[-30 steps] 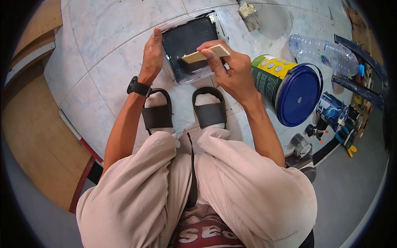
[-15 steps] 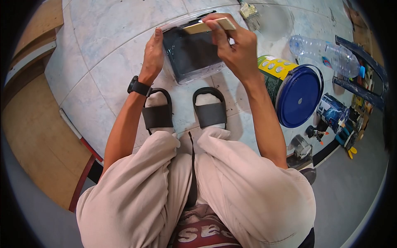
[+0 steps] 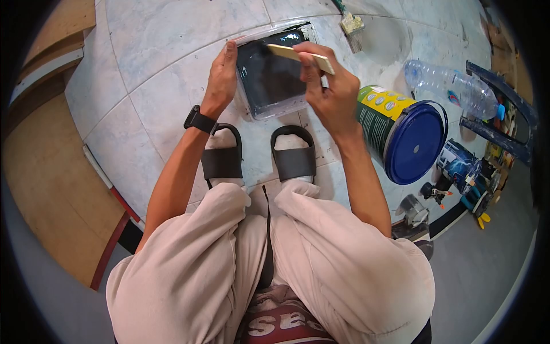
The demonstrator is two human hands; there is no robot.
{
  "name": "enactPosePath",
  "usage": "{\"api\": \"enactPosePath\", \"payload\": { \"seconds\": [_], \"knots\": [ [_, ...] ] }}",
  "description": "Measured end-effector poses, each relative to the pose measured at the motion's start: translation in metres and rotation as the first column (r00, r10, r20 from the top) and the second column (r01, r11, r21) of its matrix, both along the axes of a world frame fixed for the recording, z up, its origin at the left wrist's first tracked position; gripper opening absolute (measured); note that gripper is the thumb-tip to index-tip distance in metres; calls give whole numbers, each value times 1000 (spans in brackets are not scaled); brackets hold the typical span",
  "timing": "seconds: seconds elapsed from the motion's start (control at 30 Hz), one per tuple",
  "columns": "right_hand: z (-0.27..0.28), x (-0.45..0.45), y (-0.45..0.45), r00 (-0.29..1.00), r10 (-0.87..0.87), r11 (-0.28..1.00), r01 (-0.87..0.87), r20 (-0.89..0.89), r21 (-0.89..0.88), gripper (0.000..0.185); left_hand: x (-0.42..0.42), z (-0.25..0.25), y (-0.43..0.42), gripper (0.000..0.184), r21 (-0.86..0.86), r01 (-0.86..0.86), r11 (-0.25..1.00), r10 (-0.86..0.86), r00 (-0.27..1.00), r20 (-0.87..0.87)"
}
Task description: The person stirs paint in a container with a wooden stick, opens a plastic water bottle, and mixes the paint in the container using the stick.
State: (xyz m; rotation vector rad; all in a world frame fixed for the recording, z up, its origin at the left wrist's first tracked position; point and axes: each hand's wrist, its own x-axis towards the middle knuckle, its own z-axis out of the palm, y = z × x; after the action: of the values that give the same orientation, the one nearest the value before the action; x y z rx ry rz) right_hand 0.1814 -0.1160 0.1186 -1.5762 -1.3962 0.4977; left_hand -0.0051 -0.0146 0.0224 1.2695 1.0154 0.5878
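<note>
A clear rectangular plastic container point(image 3: 293, 107) of dark grey-black paint point(image 3: 269, 83) sits on the tiled floor in front of my feet. My left hand point(image 3: 222, 80), below which is a black watch, grips the container's left side, thumb up at the rim and the other fingers mostly hidden. Pinched between the thumb and fingers of my right hand point(image 3: 334, 94) is a flat pale wooden stick point(image 3: 287, 53). It slants over the container, and its left end reaches the dark paint; whether it is dipped in is hard to tell.
A paint bucket with a blue lid point(image 3: 416, 143) lies to the right, near a clear plastic bottle point(image 3: 452, 86). Beyond the container is a paintbrush point(image 3: 352, 26). Tools and a blue patterned can point(image 3: 458, 159) lie further right. Wooden boards point(image 3: 60, 189) stand at left.
My right hand and the stick have moved down and slightly left over the container, uncovering its far right corner. The left hand still holds the side; the whole view has shifted slightly.
</note>
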Motion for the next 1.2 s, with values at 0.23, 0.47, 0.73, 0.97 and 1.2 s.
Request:
{"api": "enactPosePath", "payload": {
  "seconds": [0.23,0.47,0.73,0.97,1.2],
  "knots": [
    [15,0,-29,971,143,988,-129,194,-80,10,0,-7,-1,74,34,-40,999,39,999,31],
    [20,26,10,955,211,974,-224,210,41,24,1,-2,-4,75,31,-68,997,67,997,41],
    [11,7,-48,949,119,993,-119,292,-17,21,-2,-3,-7,80,46,-95,994,93,995,43],
    [15,3,-17,975,152,983,-166,164,75,20,0,-4,-7,81,39,-89,995,87,995,46],
    [19,12,-24,951,-79,992,105,298,-72,8,-1,-1,-8,81,37,-99,994,98,994,41]
  ]
}}
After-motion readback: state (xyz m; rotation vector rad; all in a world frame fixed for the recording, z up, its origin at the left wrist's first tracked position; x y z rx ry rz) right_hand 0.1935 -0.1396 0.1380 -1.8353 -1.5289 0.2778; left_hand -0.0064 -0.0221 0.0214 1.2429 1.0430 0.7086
